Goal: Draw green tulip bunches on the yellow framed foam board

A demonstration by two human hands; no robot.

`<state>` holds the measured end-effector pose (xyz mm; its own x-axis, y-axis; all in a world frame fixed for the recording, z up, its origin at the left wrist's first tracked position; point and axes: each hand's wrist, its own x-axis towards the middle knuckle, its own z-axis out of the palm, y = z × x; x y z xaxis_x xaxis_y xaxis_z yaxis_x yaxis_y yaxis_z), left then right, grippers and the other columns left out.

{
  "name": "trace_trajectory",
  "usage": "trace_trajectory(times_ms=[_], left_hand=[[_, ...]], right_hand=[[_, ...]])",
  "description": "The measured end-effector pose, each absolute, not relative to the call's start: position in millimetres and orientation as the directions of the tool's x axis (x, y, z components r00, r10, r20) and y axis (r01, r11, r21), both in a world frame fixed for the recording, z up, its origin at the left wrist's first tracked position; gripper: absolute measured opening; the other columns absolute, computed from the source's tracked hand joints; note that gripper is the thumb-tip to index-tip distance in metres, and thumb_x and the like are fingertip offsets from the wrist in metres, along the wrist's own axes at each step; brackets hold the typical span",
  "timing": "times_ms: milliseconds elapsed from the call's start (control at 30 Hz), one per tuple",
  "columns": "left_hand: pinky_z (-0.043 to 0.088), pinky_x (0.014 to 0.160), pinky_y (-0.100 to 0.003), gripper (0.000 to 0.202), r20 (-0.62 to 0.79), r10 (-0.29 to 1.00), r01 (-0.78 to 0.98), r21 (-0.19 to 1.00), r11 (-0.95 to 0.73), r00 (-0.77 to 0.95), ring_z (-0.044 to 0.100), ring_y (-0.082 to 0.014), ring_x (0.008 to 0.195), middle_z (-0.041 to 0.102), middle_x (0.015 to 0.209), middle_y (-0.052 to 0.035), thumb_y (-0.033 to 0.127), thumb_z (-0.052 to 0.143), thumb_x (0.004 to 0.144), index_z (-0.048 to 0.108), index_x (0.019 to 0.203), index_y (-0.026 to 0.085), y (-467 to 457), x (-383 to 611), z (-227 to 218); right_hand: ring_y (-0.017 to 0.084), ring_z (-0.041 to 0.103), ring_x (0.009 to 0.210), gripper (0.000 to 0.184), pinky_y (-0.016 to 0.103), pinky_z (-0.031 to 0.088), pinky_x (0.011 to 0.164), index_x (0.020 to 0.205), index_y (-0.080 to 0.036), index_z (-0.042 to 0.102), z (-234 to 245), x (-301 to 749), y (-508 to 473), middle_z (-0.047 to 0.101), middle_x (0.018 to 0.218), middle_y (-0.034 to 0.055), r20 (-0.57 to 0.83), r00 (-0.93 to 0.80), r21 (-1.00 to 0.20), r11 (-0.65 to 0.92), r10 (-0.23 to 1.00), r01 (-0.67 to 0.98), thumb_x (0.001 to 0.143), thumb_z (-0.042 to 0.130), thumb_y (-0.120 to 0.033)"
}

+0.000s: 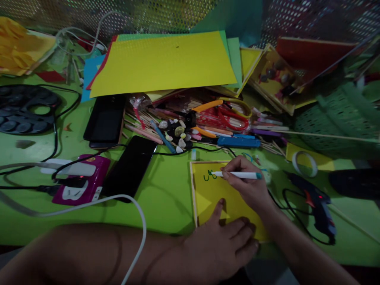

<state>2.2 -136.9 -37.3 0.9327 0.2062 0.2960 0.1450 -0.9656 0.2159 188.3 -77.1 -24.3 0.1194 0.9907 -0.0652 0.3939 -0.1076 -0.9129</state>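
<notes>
A yellow sheet (204, 202) edged with thin wooden strips lies on the green table in front of me. My right hand (249, 182) is closed around a white marker pen (242, 174) with a green end, its tip touching the sheet near the top. Small green marks (210, 175) show on the yellow beside the tip. My left hand (219, 241) rests flat on the lower part of the sheet, fingers spread, holding nothing.
A glue gun (317, 202) with a red light and a tape roll (304, 164) lie to the right. Phones (130, 168) and a purple power strip (86, 182) sit left. Behind are scissors (222, 113), pebbles (179, 132), sticks, coloured paper (166, 63) and a green basket (341, 114).
</notes>
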Motion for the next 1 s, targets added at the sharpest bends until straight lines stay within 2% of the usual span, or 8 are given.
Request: trace_trajectory(times_ms=[200, 467, 567, 667, 800, 900, 1000], left_hand=[[0.04, 0.115, -0.061, 0.042, 0.291, 0.211, 0.142, 0.242, -0.96, 0.933, 0.048, -0.022, 0.142, 0.057, 0.155, -0.0066, 0.026, 0.033, 0.111, 0.057, 0.145, 0.023, -136.1, 2.7, -37.0], [0.04, 0.115, -0.062, 0.044, 0.27, 0.202, 0.146, 0.216, -0.965, 0.941, 0.047, -0.0225, 0.143, 0.055, 0.156, -0.005, 0.026, 0.033, 0.11, 0.055, 0.148, 0.024, -135.9, 0.9, -33.9], [0.039, 0.115, -0.061, 0.044, 0.25, 0.196, 0.145, 0.209, -0.967, 0.948, 0.047, -0.0223, 0.144, 0.055, 0.157, -0.0044, 0.026, 0.033, 0.111, 0.055, 0.148, 0.025, -135.2, 1.2, -33.0], [0.04, 0.114, -0.062, 0.043, 0.297, 0.193, 0.135, 0.204, -0.97, 0.935, 0.05, -0.0231, 0.141, 0.058, 0.153, -0.0057, 0.024, 0.033, 0.11, 0.057, 0.146, 0.024, -135.8, 2.5, -35.8], [0.04, 0.115, -0.062, 0.042, 0.304, 0.215, 0.147, 0.232, -0.962, 0.928, 0.051, -0.0223, 0.14, 0.06, 0.152, -0.0055, 0.025, 0.034, 0.11, 0.058, 0.145, 0.024, -136.7, 4.1, -38.3], [0.042, 0.115, -0.058, 0.044, 0.296, 0.21, 0.149, 0.216, -0.965, 0.932, 0.052, -0.0212, 0.141, 0.06, 0.153, -0.0054, 0.024, 0.032, 0.11, 0.059, 0.145, 0.026, -135.5, 3.8, -35.7], [0.043, 0.113, -0.058, 0.044, 0.293, 0.2, 0.144, 0.202, -0.969, 0.935, 0.052, -0.0217, 0.141, 0.06, 0.153, -0.0051, 0.023, 0.033, 0.11, 0.059, 0.145, 0.026, -134.6, 3.2, -33.8]], right_hand=[[0.015, 0.052, 0.06, 0.016, 0.027, 0.039, 0.054, 0.078, -0.023, 0.062, -21.9, 187.3, -76.8, 0.061, 0.07, -0.001, -0.07, 0.116, -0.918, -0.11, 0.991, 0.381, 0.085, 0.074, -0.03], [0.014, 0.05, 0.059, 0.016, 0.028, 0.037, 0.053, 0.079, -0.023, 0.063, -21.5, 187.0, -77.7, 0.059, 0.069, -0.0017, -0.071, 0.121, -0.932, -0.109, 0.99, 0.346, 0.085, 0.076, -0.03], [0.014, 0.049, 0.06, 0.015, 0.027, 0.037, 0.052, 0.088, -0.024, 0.065, -20.2, 187.4, -81.0, 0.059, 0.072, -0.0021, -0.068, 0.131, -0.953, -0.103, 0.989, 0.284, 0.087, 0.077, -0.032], [0.015, 0.053, 0.062, 0.018, 0.027, 0.039, 0.053, 0.094, -0.025, 0.065, -19.5, 188.2, -85.0, 0.062, 0.077, -0.0009, -0.102, 0.1, -0.963, -0.123, 0.99, 0.24, 0.088, 0.079, -0.035], [0.018, 0.058, 0.066, 0.019, 0.029, 0.043, 0.056, 0.085, -0.024, 0.064, -18.6, 187.3, -86.7, 0.066, 0.079, 0.002, -0.117, 0.066, -0.957, -0.13, 0.991, 0.261, 0.088, 0.079, -0.036], [0.018, 0.059, 0.066, 0.019, 0.029, 0.043, 0.055, 0.082, -0.024, 0.064, -18.1, 185.4, -85.4, 0.066, 0.077, 0.0024, -0.111, 0.07, -0.95, -0.126, 0.991, 0.285, 0.088, 0.078, -0.035], [0.018, 0.058, 0.064, 0.017, 0.029, 0.042, 0.053, 0.081, -0.024, 0.064, -17.1, 183.3, -83.8, 0.064, 0.073, 0.0016, -0.101, 0.081, -0.944, -0.121, 0.992, 0.306, 0.087, 0.078, -0.033]])
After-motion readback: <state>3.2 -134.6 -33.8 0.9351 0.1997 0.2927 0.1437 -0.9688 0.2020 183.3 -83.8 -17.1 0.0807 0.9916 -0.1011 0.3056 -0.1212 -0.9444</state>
